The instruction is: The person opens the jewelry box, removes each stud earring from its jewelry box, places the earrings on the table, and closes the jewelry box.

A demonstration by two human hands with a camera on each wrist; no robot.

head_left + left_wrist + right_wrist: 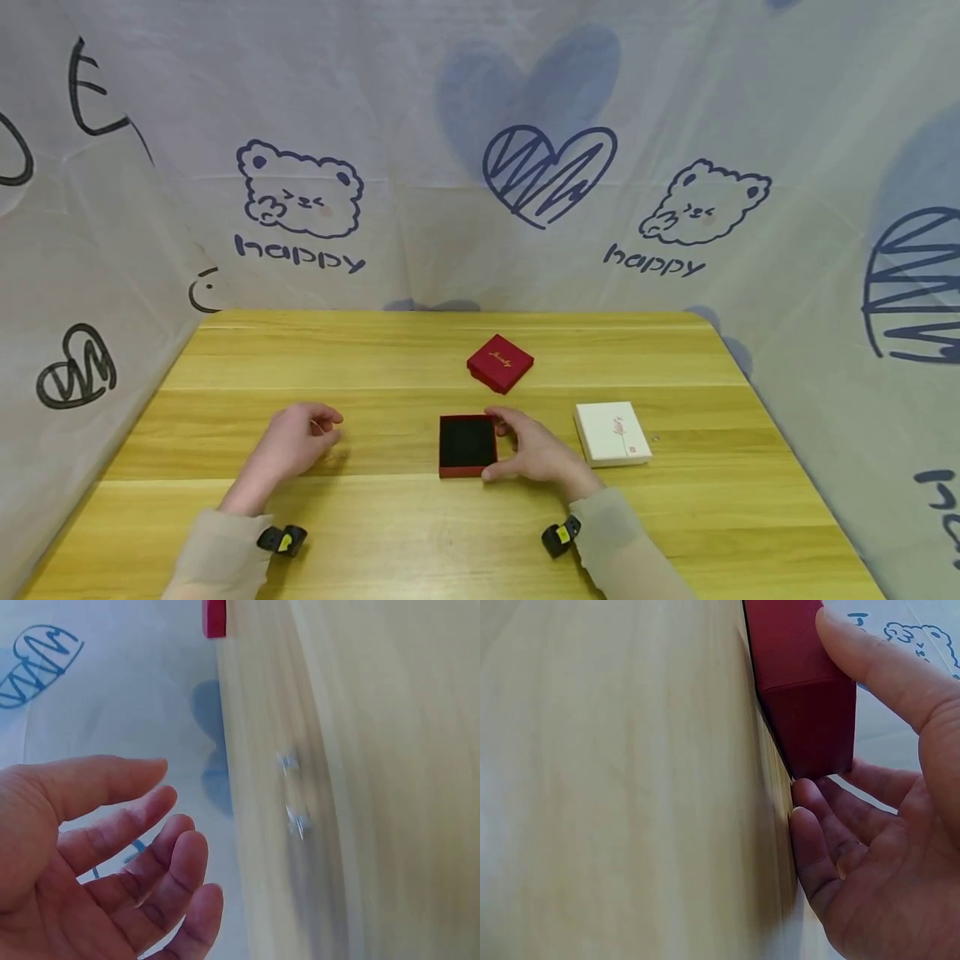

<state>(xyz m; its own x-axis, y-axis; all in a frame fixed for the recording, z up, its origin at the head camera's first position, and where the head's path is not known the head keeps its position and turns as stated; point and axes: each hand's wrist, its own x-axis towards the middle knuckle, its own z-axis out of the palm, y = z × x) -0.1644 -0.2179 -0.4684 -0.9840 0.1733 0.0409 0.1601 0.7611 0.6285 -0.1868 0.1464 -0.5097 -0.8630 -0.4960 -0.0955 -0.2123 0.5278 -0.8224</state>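
Note:
A small square red jewelry box [468, 477] with a black lining lies uncovered on the wooden table. My right hand [536, 448] grips it at the right side, thumb on the near edge and fingers at the far corner. In the right wrist view the thumb presses one side of the red box [802, 682], other fingers at its lower end. My left hand [296, 437] hovers over the table to the left, fingers loosely bent and holding nothing. Beside it lie two small shiny pieces; the left wrist view shows one silvery piece [287, 761] above another silvery piece [298, 821], both blurred.
A red lid [500, 363] with gold lettering lies behind the box. To the right of my right hand sits a white box [613, 432] with red print, and a tiny object [656, 438] is beside it. A printed cloth [420, 208] hangs behind the table [337, 350].

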